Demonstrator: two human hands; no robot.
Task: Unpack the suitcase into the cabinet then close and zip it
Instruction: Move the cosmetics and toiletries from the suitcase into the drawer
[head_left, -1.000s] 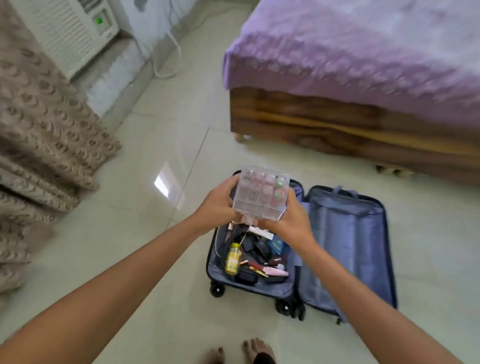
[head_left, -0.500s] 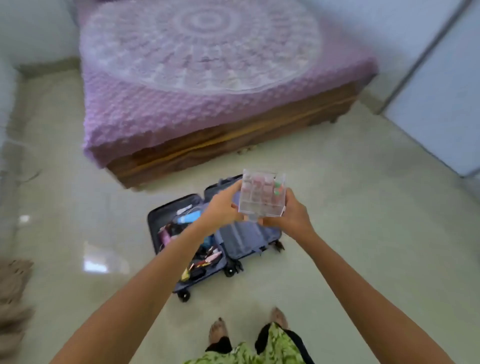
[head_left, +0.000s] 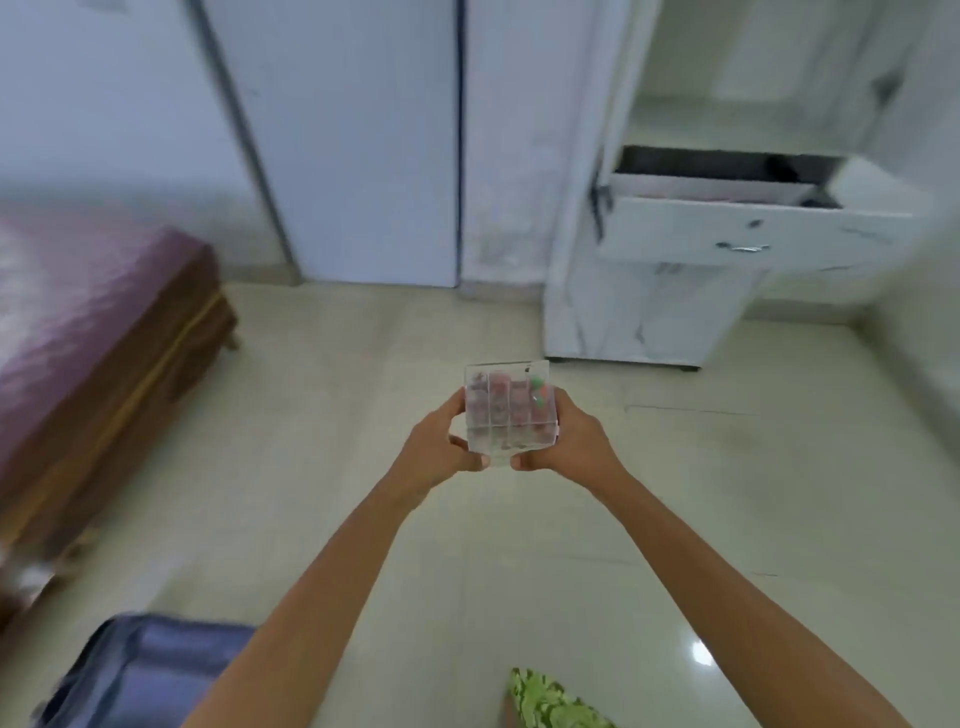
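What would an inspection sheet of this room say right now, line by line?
Surface: pale tiled floor, glossy.
Job's things: clear compartment box held in the air; blue suitcase at lower left; white cabinet ahead with its drawer pulled open.
Clutter: nothing seen.
Hands: left hand and right hand grip the box from either side.
Cables: nothing seen.
Surroundings: bed with purple cover at left; pale closed doors behind.

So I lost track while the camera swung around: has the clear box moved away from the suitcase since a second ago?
Yes. The clear box, held in both hands, was right above the open suitcase; now the suitcase lies behind at lower left, and the box faces the cabinet.
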